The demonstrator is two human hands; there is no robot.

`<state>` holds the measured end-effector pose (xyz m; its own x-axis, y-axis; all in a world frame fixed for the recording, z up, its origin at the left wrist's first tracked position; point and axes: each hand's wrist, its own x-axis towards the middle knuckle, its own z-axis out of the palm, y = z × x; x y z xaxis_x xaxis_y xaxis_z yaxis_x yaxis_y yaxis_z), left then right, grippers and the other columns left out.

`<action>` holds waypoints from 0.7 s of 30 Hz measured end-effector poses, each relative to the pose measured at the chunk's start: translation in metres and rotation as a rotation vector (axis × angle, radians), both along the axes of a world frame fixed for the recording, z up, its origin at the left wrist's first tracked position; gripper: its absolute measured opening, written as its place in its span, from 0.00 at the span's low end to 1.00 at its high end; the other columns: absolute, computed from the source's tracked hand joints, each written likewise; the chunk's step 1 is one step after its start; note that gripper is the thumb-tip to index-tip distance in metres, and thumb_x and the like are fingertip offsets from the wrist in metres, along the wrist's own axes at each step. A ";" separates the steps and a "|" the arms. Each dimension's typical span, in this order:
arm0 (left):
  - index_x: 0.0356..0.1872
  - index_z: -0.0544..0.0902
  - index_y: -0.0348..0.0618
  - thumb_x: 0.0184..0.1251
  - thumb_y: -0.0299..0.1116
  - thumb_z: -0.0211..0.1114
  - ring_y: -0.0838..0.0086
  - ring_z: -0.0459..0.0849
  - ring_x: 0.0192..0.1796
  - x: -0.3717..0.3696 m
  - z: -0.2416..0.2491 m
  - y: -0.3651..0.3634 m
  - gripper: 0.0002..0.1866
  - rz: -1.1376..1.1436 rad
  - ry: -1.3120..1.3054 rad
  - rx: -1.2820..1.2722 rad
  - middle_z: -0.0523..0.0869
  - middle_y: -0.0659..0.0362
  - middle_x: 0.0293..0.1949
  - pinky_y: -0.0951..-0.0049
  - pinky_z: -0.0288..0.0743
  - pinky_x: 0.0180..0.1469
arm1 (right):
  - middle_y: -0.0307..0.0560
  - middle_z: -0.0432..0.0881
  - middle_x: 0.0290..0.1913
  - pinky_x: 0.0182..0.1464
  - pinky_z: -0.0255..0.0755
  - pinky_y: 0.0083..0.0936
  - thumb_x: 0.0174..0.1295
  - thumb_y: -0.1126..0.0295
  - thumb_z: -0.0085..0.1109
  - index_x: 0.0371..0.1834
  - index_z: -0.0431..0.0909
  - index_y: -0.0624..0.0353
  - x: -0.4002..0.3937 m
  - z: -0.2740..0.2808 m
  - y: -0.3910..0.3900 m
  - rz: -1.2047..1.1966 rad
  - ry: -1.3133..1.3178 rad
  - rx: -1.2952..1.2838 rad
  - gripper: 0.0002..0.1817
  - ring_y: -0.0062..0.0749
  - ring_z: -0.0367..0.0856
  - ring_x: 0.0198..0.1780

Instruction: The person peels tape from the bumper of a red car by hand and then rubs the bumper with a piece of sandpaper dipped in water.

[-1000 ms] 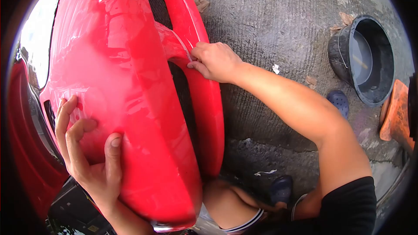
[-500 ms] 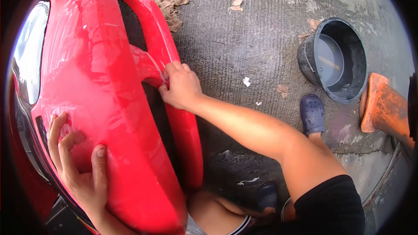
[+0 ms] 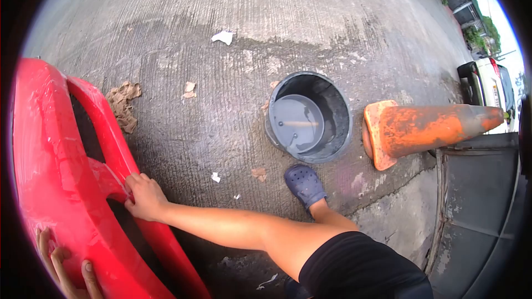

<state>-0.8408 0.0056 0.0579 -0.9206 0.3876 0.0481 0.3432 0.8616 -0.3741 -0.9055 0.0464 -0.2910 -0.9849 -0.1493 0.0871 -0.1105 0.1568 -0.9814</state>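
Observation:
A wet-looking red car bumper point(image 3: 66, 171) fills the left side of the view, with dark openings along its right part. My left hand point(image 3: 64, 268) rests on its surface at the lower left, fingers spread and partly cut off by the view's edge. My right hand point(image 3: 145, 196) is closed around the edge of the bumper's opening, fingertips over the red rim. On the ground to the right stands a black bucket point(image 3: 343, 127) holding some cloudy water.
An orange traffic cone point(image 3: 426, 127) lies beside the bucket. My foot in a blue clog point(image 3: 305, 184) is just below the bucket. Crumpled brown paper point(image 3: 123, 105) lies near the bumper. Grey metal sheeting point(image 3: 476, 188) and a parked white vehicle point(image 3: 489, 86) are at the right.
The view has turned to the right, so the bumper and both hands appear further left and the cone shows fully. Both hands stay at about the same places on the bumper.

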 end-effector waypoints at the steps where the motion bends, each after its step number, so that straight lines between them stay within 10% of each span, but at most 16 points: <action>1: 0.55 0.86 0.32 0.78 0.41 0.75 0.44 0.83 0.70 0.001 0.001 0.000 0.20 0.008 -0.006 0.013 0.87 0.42 0.66 0.43 0.73 0.78 | 0.52 0.80 0.43 0.52 0.79 0.51 0.53 0.72 0.72 0.40 0.75 0.59 0.000 -0.002 -0.002 -0.004 -0.012 -0.005 0.15 0.57 0.81 0.50; 15: 0.62 0.86 0.38 0.78 0.45 0.74 0.44 0.76 0.78 0.010 0.001 -0.014 0.23 0.074 0.002 0.029 0.82 0.42 0.72 0.42 0.67 0.81 | 0.54 0.81 0.45 0.56 0.82 0.52 0.56 0.71 0.71 0.44 0.76 0.60 -0.003 0.004 0.012 0.108 0.001 0.009 0.15 0.58 0.83 0.54; 16: 0.62 0.85 0.38 0.79 0.43 0.73 0.55 0.90 0.58 0.000 0.005 -0.005 0.21 -0.112 0.122 -0.083 0.91 0.48 0.55 0.50 0.84 0.62 | 0.55 0.82 0.45 0.57 0.82 0.52 0.57 0.70 0.71 0.44 0.77 0.61 -0.003 0.007 0.014 0.103 -0.007 0.039 0.15 0.58 0.84 0.54; 17: 0.48 0.80 0.35 0.67 0.35 0.74 0.43 0.72 0.79 0.022 -0.017 -0.025 0.17 0.196 0.077 0.063 0.75 0.43 0.78 0.44 0.61 0.83 | 0.55 0.83 0.46 0.57 0.83 0.52 0.57 0.69 0.72 0.44 0.78 0.61 -0.004 0.010 0.015 0.110 -0.014 0.059 0.16 0.58 0.85 0.54; 18: 0.44 0.78 0.37 0.62 0.36 0.75 0.39 0.66 0.84 0.021 -0.016 -0.017 0.17 0.283 0.051 0.125 0.77 0.42 0.76 0.37 0.52 0.87 | 0.55 0.84 0.47 0.57 0.83 0.51 0.58 0.67 0.74 0.45 0.79 0.60 -0.006 0.015 0.016 0.135 -0.051 0.091 0.16 0.58 0.86 0.55; 21: 0.44 0.82 0.40 0.57 0.37 0.81 0.41 0.73 0.78 0.015 -0.011 -0.010 0.20 0.243 0.068 0.112 0.81 0.45 0.68 0.37 0.58 0.84 | 0.58 0.86 0.48 0.56 0.85 0.53 0.57 0.64 0.75 0.44 0.81 0.60 -0.012 0.018 0.015 0.164 -0.096 0.105 0.17 0.60 0.88 0.53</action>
